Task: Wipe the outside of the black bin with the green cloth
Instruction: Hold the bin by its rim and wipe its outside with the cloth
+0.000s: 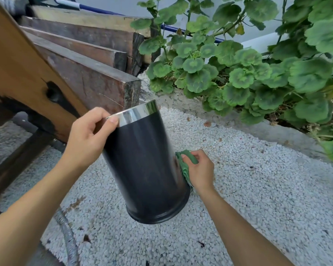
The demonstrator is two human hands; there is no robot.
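The black bin (142, 166) is a tall cylinder with a shiny silver band around its rim, tilted away from me over the gravel. My left hand (88, 135) grips the silver rim at the bin's upper left. My right hand (198, 169) presses the folded green cloth (186, 166) against the bin's right side, low down near the base. Part of the cloth is hidden under my fingers.
White gravel ground (238, 189) lies all around the bin. Stacked dark wooden planks (88, 73) and a brown wooden beam (17, 60) stand close on the left. Leafy green plants (258, 64) fill the upper right behind a concrete curb (267, 129). A hose (67, 237) lies at bottom left.
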